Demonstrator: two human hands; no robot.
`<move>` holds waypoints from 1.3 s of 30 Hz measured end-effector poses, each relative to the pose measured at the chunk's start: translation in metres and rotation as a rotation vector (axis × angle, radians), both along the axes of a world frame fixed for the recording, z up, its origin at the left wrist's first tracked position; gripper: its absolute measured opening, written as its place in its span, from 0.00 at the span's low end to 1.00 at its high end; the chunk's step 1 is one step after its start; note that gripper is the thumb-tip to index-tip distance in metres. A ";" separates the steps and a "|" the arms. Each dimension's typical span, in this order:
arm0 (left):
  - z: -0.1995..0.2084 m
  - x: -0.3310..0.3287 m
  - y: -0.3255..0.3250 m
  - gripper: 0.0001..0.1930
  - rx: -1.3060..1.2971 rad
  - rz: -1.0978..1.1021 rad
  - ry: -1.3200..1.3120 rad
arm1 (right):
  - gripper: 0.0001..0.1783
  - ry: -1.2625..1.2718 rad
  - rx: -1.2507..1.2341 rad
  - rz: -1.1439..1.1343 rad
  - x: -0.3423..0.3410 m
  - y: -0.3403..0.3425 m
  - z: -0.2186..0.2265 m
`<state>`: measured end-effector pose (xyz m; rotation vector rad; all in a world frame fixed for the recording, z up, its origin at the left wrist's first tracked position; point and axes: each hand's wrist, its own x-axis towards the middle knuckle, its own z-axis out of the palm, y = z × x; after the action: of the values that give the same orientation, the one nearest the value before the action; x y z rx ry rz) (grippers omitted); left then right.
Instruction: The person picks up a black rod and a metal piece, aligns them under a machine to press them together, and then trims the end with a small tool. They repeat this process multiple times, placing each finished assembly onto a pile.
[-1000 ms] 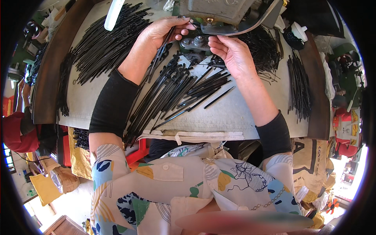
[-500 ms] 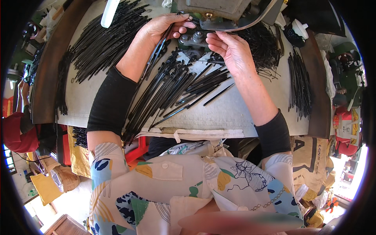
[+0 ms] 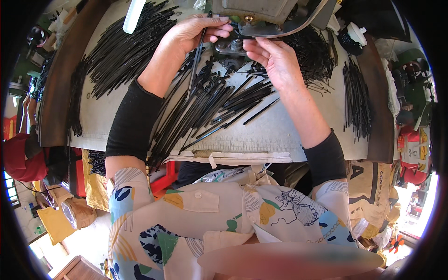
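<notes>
1. Evidently the left hand (image 3: 193, 31) has its thumb and fingers closed on the black rods (image 3: 196, 63), perhaps one or two; they hang from it toward 6 to 7 o'clock, above the table.
2. The right hand (image 3: 275, 58), at 4 o'clock from the left, has its thumb and fingertips drawn narrow near the machine's edge; whether it holds anything, I cannot tell.
3. Judging by their thin, straight look, the rods should be light and fairly stiff, with some spring along their length; their sheen suggests a smooth, perhaps slippery surface.
4. A pinch close to the upper end would steer one best; held there, the long free part may swing. Breakage seems unlikely, bending more so.
5. Between the hands sits a bolted block (image 3: 236, 44), with the machine (image 3: 249, 11) at 2 o'clock from the left hand.
6. Farther out on the table (image 3: 284, 140), a central pile (image 3: 196, 105) lies at 6 o'clock from the left hand, a broad heap (image 3: 126, 53) between 8 and 9. Their overlapping lengths could snag when one is drawn out.
</notes>
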<state>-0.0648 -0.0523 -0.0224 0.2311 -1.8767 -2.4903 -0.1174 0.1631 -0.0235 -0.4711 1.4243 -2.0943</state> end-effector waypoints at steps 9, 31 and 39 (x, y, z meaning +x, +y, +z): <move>0.000 0.003 0.004 0.13 -0.026 -0.038 0.039 | 0.12 -0.020 -0.033 0.019 0.000 0.000 -0.002; -0.003 0.005 -0.002 0.12 -0.022 -0.058 0.042 | 0.12 -0.062 -0.088 0.084 -0.006 0.005 0.000; -0.003 0.005 -0.001 0.12 -0.009 -0.047 0.049 | 0.13 -0.051 -0.081 0.089 -0.005 0.005 -0.001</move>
<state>-0.0597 -0.0528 -0.0258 0.1261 -1.8963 -2.4916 -0.1228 0.1679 -0.0242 -0.5000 1.2710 -2.0832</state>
